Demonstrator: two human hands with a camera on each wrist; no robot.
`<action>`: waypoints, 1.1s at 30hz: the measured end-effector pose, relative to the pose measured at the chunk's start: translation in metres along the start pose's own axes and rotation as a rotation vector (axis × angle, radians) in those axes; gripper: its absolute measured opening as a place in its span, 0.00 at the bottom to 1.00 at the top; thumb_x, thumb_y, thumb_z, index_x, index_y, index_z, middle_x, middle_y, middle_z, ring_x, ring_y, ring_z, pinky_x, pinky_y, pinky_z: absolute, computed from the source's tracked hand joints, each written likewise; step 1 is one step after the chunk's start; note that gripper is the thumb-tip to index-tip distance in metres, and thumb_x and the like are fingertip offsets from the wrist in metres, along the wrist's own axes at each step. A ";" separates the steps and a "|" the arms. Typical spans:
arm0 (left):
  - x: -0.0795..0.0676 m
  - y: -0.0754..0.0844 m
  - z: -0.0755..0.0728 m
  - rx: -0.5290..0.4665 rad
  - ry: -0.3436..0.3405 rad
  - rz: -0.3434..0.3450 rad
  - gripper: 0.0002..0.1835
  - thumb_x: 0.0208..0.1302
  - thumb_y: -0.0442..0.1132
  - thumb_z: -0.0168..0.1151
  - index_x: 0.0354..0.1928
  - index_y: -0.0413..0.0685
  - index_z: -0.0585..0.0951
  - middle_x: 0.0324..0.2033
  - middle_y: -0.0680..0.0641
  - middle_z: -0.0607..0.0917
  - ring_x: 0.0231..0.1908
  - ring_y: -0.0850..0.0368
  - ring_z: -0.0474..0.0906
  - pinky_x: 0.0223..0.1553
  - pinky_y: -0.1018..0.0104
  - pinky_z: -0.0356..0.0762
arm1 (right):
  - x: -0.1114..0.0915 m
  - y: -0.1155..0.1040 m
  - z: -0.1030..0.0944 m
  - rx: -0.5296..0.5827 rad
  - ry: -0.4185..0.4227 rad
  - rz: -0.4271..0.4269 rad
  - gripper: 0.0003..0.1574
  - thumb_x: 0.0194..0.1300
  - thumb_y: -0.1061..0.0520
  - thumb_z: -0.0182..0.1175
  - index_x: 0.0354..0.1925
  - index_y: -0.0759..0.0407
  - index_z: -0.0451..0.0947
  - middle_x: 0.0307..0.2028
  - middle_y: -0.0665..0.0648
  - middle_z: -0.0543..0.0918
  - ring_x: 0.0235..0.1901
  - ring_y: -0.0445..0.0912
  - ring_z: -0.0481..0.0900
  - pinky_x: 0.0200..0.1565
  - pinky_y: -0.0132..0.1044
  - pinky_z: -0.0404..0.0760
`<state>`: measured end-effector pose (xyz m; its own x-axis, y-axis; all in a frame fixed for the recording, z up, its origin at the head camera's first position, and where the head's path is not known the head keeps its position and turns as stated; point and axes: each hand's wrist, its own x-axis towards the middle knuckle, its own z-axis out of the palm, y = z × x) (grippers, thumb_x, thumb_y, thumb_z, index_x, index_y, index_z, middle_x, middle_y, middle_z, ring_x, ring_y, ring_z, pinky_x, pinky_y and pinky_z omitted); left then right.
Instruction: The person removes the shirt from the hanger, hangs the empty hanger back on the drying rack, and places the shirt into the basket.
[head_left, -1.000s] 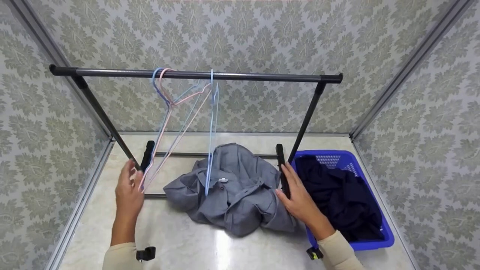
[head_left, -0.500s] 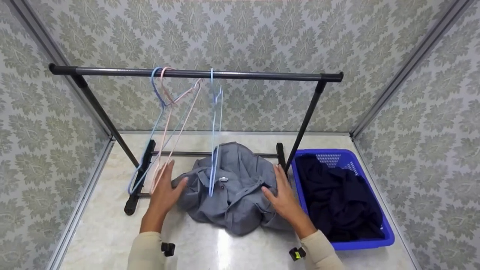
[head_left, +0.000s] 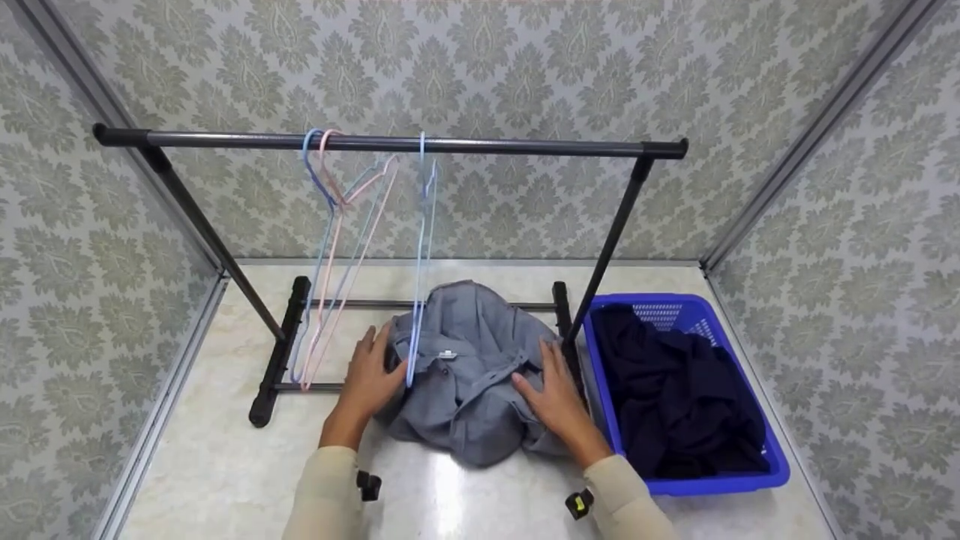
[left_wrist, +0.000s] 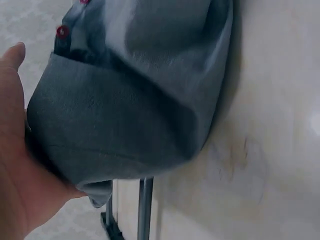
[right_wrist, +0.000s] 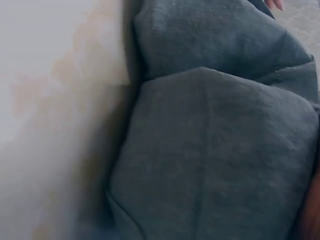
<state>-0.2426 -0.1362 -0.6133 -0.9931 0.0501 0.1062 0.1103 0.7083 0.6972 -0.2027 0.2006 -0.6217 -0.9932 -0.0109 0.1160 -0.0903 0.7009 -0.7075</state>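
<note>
A crumpled grey shirt with a small white label and dark buttons lies in a heap over the base of the rack. My left hand is at the shirt's left side, thumb spread from the extended fingers. In the left wrist view, grey cloth lies against that palm and covers the fingers. My right hand rests on the shirt's right side with its fingers extended. Folded cloth fills most of the right wrist view. A light blue hanger hangs in front of the shirt, close to my left thumb.
The black rack's top bar spans above the hands. A pink hanger and another blue hanger hang on its left part. A blue basket of dark navy clothing stands at the right, near my right forearm.
My left hand has moved right from the pink and blue hangers to the shirt's left side. My right hand has shifted slightly left onto the shirt. The hangers have swung and the shirt's left part is pushed inward.
</note>
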 end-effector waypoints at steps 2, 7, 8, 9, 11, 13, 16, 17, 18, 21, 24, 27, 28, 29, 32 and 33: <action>0.002 0.003 0.005 -0.017 -0.010 -0.001 0.46 0.67 0.59 0.64 0.81 0.52 0.57 0.77 0.27 0.57 0.76 0.25 0.54 0.70 0.26 0.56 | 0.002 0.001 0.005 0.012 0.006 0.026 0.55 0.70 0.36 0.63 0.81 0.58 0.52 0.78 0.74 0.54 0.77 0.69 0.54 0.74 0.65 0.58; 0.004 0.010 0.017 -0.051 -0.033 0.005 0.53 0.63 0.65 0.67 0.82 0.53 0.55 0.79 0.30 0.54 0.76 0.26 0.52 0.72 0.29 0.56 | 0.006 0.007 0.018 0.089 -0.003 0.046 0.54 0.72 0.40 0.62 0.81 0.61 0.49 0.79 0.73 0.54 0.78 0.68 0.54 0.75 0.63 0.58; 0.004 0.012 0.019 -0.057 -0.039 0.010 0.54 0.61 0.66 0.68 0.82 0.54 0.55 0.79 0.30 0.53 0.77 0.26 0.52 0.72 0.29 0.57 | 0.007 0.008 0.020 0.108 -0.009 0.046 0.54 0.73 0.41 0.61 0.82 0.61 0.49 0.79 0.72 0.54 0.78 0.67 0.54 0.75 0.62 0.57; 0.005 0.013 0.021 -0.062 -0.046 0.018 0.55 0.60 0.67 0.68 0.82 0.54 0.55 0.79 0.30 0.53 0.77 0.27 0.51 0.72 0.29 0.57 | 0.008 0.008 0.021 0.126 -0.017 0.046 0.53 0.74 0.41 0.60 0.82 0.61 0.48 0.79 0.71 0.54 0.79 0.66 0.53 0.76 0.61 0.57; 0.005 0.014 0.025 -0.061 -0.063 0.030 0.57 0.57 0.69 0.69 0.82 0.55 0.54 0.79 0.29 0.53 0.77 0.27 0.52 0.70 0.28 0.59 | 0.009 0.009 0.023 0.160 -0.026 0.046 0.51 0.75 0.41 0.58 0.82 0.61 0.48 0.80 0.69 0.54 0.79 0.65 0.53 0.76 0.61 0.56; 0.004 0.016 0.028 -0.051 -0.079 0.048 0.59 0.56 0.69 0.70 0.82 0.54 0.55 0.78 0.28 0.54 0.76 0.26 0.53 0.69 0.27 0.61 | 0.010 0.009 0.024 0.209 -0.015 0.040 0.49 0.77 0.42 0.56 0.82 0.61 0.49 0.80 0.69 0.54 0.79 0.65 0.53 0.77 0.61 0.55; 0.001 0.018 0.032 -0.053 -0.107 0.064 0.60 0.54 0.68 0.71 0.82 0.48 0.55 0.78 0.27 0.55 0.76 0.25 0.54 0.69 0.27 0.62 | 0.010 0.007 0.022 0.259 0.003 0.035 0.47 0.77 0.42 0.55 0.82 0.59 0.50 0.80 0.70 0.54 0.79 0.65 0.53 0.77 0.62 0.53; 0.000 0.018 0.033 -0.069 -0.109 0.061 0.61 0.54 0.67 0.72 0.82 0.45 0.55 0.78 0.27 0.55 0.76 0.26 0.55 0.69 0.28 0.62 | 0.011 0.007 0.023 0.261 0.004 0.029 0.48 0.77 0.42 0.55 0.82 0.59 0.50 0.79 0.70 0.54 0.79 0.65 0.52 0.77 0.63 0.53; 0.000 0.019 0.034 -0.091 -0.112 0.055 0.62 0.53 0.66 0.73 0.82 0.45 0.55 0.78 0.28 0.54 0.76 0.27 0.55 0.70 0.29 0.61 | 0.012 0.007 0.023 0.256 0.004 0.024 0.48 0.77 0.41 0.55 0.82 0.59 0.50 0.79 0.71 0.53 0.79 0.66 0.52 0.77 0.63 0.53; -0.001 0.019 0.037 -0.169 -0.108 0.033 0.62 0.50 0.65 0.77 0.81 0.46 0.57 0.79 0.33 0.55 0.77 0.31 0.56 0.73 0.35 0.61 | 0.016 0.008 0.027 0.220 -0.029 0.035 0.52 0.75 0.39 0.57 0.82 0.59 0.48 0.80 0.72 0.51 0.80 0.66 0.49 0.77 0.63 0.53; 0.001 0.019 0.037 -0.215 -0.095 0.027 0.62 0.48 0.63 0.79 0.81 0.53 0.58 0.79 0.36 0.57 0.77 0.34 0.57 0.74 0.38 0.61 | 0.022 0.008 0.031 0.194 -0.070 0.054 0.54 0.74 0.37 0.58 0.83 0.58 0.46 0.80 0.73 0.48 0.80 0.66 0.46 0.77 0.63 0.51; 0.004 0.017 0.040 -0.208 -0.106 0.003 0.65 0.47 0.64 0.80 0.81 0.47 0.56 0.79 0.34 0.57 0.77 0.34 0.57 0.74 0.39 0.61 | 0.029 0.008 0.033 0.169 -0.117 0.083 0.55 0.73 0.34 0.57 0.83 0.54 0.45 0.81 0.71 0.47 0.81 0.65 0.46 0.78 0.62 0.51; 0.006 0.017 0.041 -0.190 -0.114 -0.003 0.66 0.47 0.65 0.79 0.81 0.44 0.55 0.79 0.33 0.56 0.77 0.33 0.57 0.74 0.38 0.61 | 0.031 0.008 0.034 0.163 -0.128 0.081 0.56 0.73 0.33 0.57 0.83 0.54 0.45 0.81 0.71 0.48 0.80 0.65 0.47 0.77 0.62 0.51; 0.007 0.016 0.042 -0.171 -0.126 -0.013 0.68 0.47 0.66 0.79 0.81 0.41 0.53 0.79 0.32 0.55 0.77 0.32 0.56 0.74 0.38 0.60 | 0.034 0.009 0.034 0.156 -0.141 0.081 0.56 0.73 0.32 0.57 0.83 0.54 0.44 0.81 0.70 0.48 0.80 0.64 0.48 0.77 0.61 0.52; 0.008 0.016 0.044 -0.126 -0.162 -0.027 0.71 0.47 0.68 0.77 0.80 0.33 0.50 0.79 0.30 0.53 0.77 0.31 0.54 0.75 0.37 0.59 | 0.038 0.010 0.034 0.152 -0.165 0.078 0.57 0.72 0.32 0.57 0.83 0.54 0.44 0.81 0.66 0.50 0.80 0.62 0.51 0.78 0.59 0.53; 0.007 0.016 0.044 -0.116 -0.171 -0.022 0.71 0.47 0.69 0.76 0.80 0.33 0.50 0.79 0.30 0.52 0.77 0.30 0.54 0.74 0.37 0.59 | 0.039 0.010 0.034 0.153 -0.167 0.074 0.58 0.72 0.32 0.57 0.84 0.54 0.43 0.81 0.64 0.51 0.80 0.62 0.52 0.78 0.58 0.54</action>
<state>-0.2500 -0.0932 -0.6329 -0.9867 0.1608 -0.0250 0.0822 0.6252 0.7761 -0.2445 0.1827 -0.6481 -0.9947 -0.0906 -0.0480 -0.0145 0.5884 -0.8084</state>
